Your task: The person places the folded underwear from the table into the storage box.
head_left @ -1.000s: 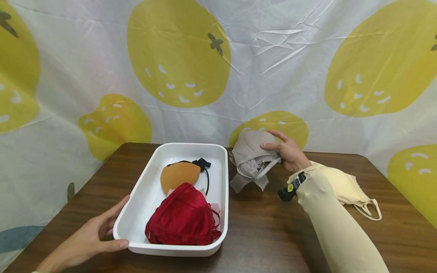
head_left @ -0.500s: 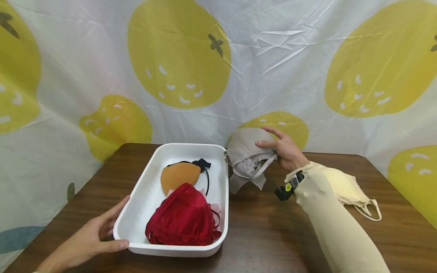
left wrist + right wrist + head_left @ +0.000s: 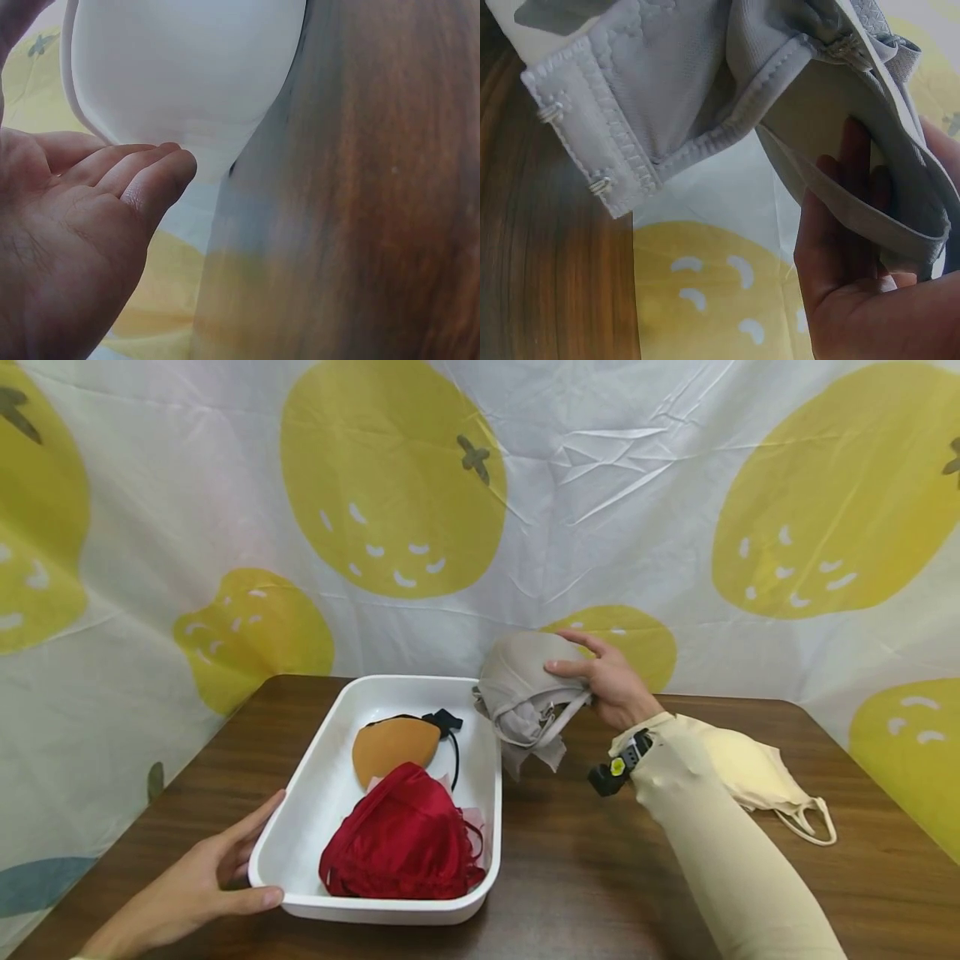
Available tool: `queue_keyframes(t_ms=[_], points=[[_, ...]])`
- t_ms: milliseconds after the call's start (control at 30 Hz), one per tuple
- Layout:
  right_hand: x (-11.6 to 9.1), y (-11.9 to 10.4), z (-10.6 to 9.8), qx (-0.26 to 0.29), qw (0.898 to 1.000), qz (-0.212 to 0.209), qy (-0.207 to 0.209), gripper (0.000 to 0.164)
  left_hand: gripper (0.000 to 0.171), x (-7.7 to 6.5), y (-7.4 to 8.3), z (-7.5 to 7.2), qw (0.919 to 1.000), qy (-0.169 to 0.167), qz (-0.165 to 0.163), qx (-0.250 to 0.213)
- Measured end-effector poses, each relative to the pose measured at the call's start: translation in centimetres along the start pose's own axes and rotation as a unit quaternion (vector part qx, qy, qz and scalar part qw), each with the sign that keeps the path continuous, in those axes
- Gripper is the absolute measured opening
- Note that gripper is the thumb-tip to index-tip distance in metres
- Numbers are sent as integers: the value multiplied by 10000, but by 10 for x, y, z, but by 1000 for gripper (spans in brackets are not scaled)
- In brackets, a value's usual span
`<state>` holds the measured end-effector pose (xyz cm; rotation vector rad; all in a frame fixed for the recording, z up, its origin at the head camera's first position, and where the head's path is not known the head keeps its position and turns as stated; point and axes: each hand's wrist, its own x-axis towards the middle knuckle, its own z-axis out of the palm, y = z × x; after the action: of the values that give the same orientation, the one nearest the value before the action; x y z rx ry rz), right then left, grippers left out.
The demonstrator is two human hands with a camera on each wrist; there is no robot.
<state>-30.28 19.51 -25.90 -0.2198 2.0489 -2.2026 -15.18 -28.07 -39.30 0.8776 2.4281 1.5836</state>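
My right hand [image 3: 611, 685] holds a grey bra [image 3: 521, 685] at the tray's far right corner, thumb on the outside of the moulded cup. In the right wrist view the fingers reach inside the cup, and the back band with metal hooks [image 3: 592, 142] hangs down. My left hand [image 3: 180, 877] rests at the near left corner of the white tray [image 3: 300, 860], thumb along the front and straight fingers against the outer wall. In the tray lie a red satin bra [image 3: 408, 843] and, partly under it, an orange-tan cup [image 3: 397, 743] with a black strap.
A cream bra [image 3: 746, 768] with thin straps lies on the brown wooden table [image 3: 585, 877] at the right, partly behind my right forearm. A white curtain [image 3: 570, 510] with yellow fruit prints hangs just beyond the table's far edge.
My right hand has carried the grey bra left and slightly up, so it now overlaps the tray's right rim in the head view. The left hand and the tray stay put.
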Motion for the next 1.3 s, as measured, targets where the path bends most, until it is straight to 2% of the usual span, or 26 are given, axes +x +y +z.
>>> queue_keyframes(t_ms=[133, 400, 633, 800, 1067, 1300], points=[[2, -1, 5, 62, 10000, -46, 21, 69, 99, 1, 0, 0, 10000, -13, -70, -39], [4, -4, 15, 185, 9997, -131, -11, 71, 100, 1, 2, 0, 9995, 101, -213, 217], [7, -2, 25, 207, 9996, -163, 57, 69, 101, 1, 2, 1, 9995, 105, -260, 157], [11, 1, 33, 129, 9998, -125, 20, 69, 101, 0, 3, 1, 9991, 162, -268, 268], [14, 4, 46, 300, 9995, -52, 8, 71, 100, -1, 2, 1, 9986, 163, -410, 295], [17, 8, 59, 398, 9992, -46, -20, 73, 99, -1, -1, -1, 9992, 31, -387, -45]])
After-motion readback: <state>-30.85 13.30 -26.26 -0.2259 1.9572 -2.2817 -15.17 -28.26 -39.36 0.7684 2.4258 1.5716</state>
